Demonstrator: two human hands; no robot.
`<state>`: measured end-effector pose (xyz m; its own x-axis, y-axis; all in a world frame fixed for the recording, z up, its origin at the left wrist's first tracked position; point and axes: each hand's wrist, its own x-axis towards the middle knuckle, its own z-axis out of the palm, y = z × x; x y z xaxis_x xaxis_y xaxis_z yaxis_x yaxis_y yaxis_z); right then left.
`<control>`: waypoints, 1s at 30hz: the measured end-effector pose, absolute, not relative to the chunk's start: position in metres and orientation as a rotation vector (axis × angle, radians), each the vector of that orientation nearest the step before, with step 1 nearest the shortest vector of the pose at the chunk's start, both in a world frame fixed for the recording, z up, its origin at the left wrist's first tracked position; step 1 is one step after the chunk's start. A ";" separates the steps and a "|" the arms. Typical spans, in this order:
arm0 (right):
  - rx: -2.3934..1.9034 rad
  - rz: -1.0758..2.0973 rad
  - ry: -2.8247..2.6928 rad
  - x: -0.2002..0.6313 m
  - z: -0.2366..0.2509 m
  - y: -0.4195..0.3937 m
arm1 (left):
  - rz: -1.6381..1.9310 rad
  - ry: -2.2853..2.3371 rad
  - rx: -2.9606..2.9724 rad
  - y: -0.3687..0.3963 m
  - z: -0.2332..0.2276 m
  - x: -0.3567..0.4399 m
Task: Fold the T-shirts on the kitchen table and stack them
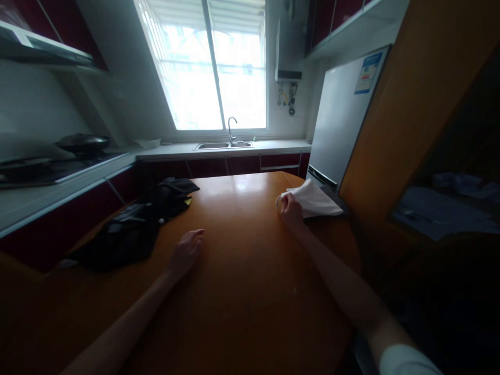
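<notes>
My right hand [291, 209] pinches the near left corner of a white cloth [318, 199] at the table's right side. A thin white loop [277, 202] sticks out beside the fingers. Part of a dark flat item [334, 195] shows under and behind the cloth; what it is I cannot make out. My left hand [188, 251] is low over the middle left of the wooden table [238, 229], fingers loosely stretched and holding nothing. Left of it lies a crumpled heap of black fabric [135, 226] with a small yellow patch.
Beyond the table runs a counter with a sink [222, 146] and a tap [231, 129] under the window. A lidded pan [83, 143] stands on the stove at the left. A fridge [344, 114] rises behind the table's right end. Pale folded fabric [441, 208] lies on a shelf far right.
</notes>
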<state>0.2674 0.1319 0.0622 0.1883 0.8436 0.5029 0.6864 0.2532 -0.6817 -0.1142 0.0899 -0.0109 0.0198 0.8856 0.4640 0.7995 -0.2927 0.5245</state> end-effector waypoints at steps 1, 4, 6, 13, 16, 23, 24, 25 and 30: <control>-1.368 0.316 -1.618 0.248 0.064 0.116 | 1.149 1.794 2.121 0.089 -0.010 -0.113; -0.921 1.051 -2.070 0.200 0.066 0.065 | 1.165 1.820 1.992 0.085 -0.006 -0.110; -0.563 1.493 -2.303 0.185 0.065 0.042 | 1.136 1.868 1.912 0.084 -0.006 -0.110; -0.884 0.793 -2.074 0.203 0.029 0.091 | 0.888 2.091 2.084 0.089 -0.014 -0.132; -1.115 0.420 -2.141 0.218 0.008 0.121 | 0.796 2.135 2.197 0.084 -0.015 -0.133; -1.459 0.129 -2.416 0.226 -0.002 0.124 | 0.696 1.991 2.304 0.072 -0.011 -0.110; -1.490 0.093 -2.421 0.223 0.000 0.121 | 0.710 1.967 2.277 0.072 -0.011 -0.109; -1.519 0.064 -2.424 0.221 0.002 0.118 | 0.732 1.949 2.235 0.073 -0.011 -0.109; -1.640 0.066 -2.391 0.213 0.009 0.110 | 0.726 1.715 2.097 0.063 -0.003 -0.104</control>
<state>0.2126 0.1097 0.0091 -0.3405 0.9245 0.1713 0.9135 0.3684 -0.1723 -0.1035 0.0630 -0.0032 0.1431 0.9743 0.1740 0.8030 -0.2171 0.5550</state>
